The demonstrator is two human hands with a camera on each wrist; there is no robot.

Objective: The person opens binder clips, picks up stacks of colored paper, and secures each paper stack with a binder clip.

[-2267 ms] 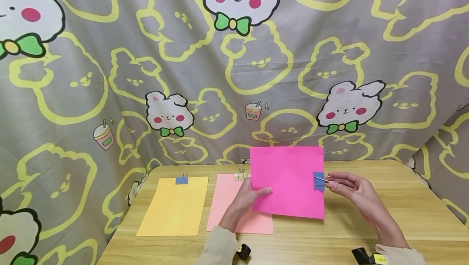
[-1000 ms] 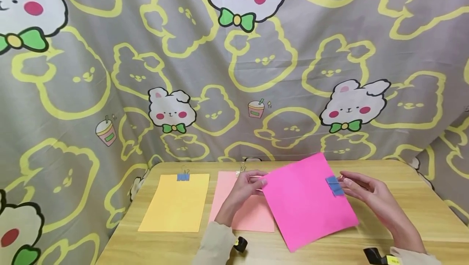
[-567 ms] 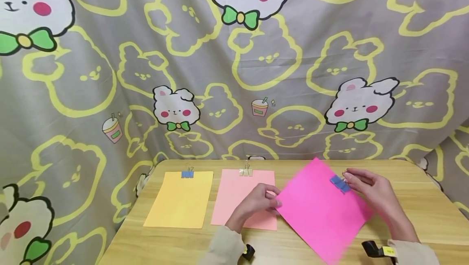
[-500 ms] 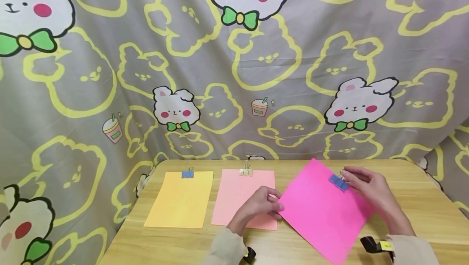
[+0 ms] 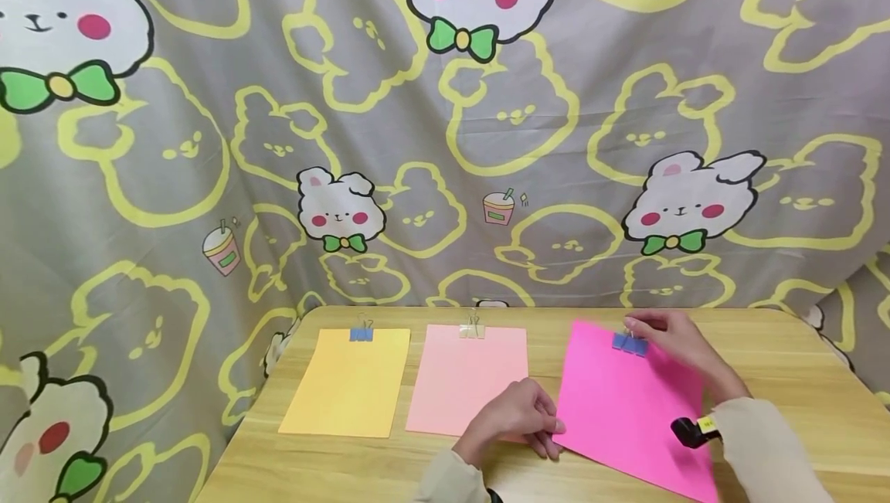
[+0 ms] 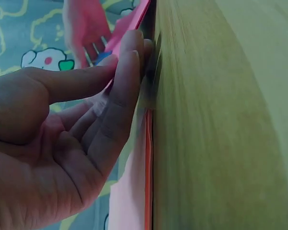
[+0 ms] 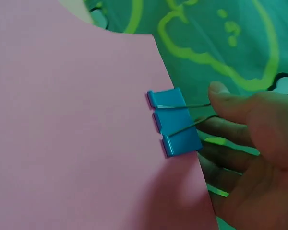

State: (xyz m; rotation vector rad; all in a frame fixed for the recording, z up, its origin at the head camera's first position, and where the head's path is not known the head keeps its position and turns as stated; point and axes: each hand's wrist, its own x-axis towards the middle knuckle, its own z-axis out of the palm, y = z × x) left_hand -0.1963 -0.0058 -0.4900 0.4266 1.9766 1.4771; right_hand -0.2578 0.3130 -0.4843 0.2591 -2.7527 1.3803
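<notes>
A hot-pink stack of paper (image 5: 626, 410) lies slightly turned at the right of the table, its near edge a little raised. A blue binder clip (image 5: 630, 344) bites its far edge. My left hand (image 5: 521, 416) pinches the paper's near left corner between thumb and fingers, low over the wood; the left wrist view shows the thumb (image 6: 81, 84) on top of the corner. My right hand (image 5: 684, 348) holds the clip's wire handles at the far edge. In the right wrist view the thumb (image 7: 230, 98) meets the handle ends, with the other fingers behind.
Left of the hot-pink paper lie light pink paper (image 5: 466, 379) with a pale clip (image 5: 472, 331) and yellow paper (image 5: 348, 383) with a blue clip (image 5: 361, 334). The wooden table (image 5: 264, 464) ends against a patterned curtain (image 5: 389, 124).
The hot-pink paper has turned from clip-rightward to clip at the far edge and has come down to the table. My left hand has moved nearer and right along with its corner.
</notes>
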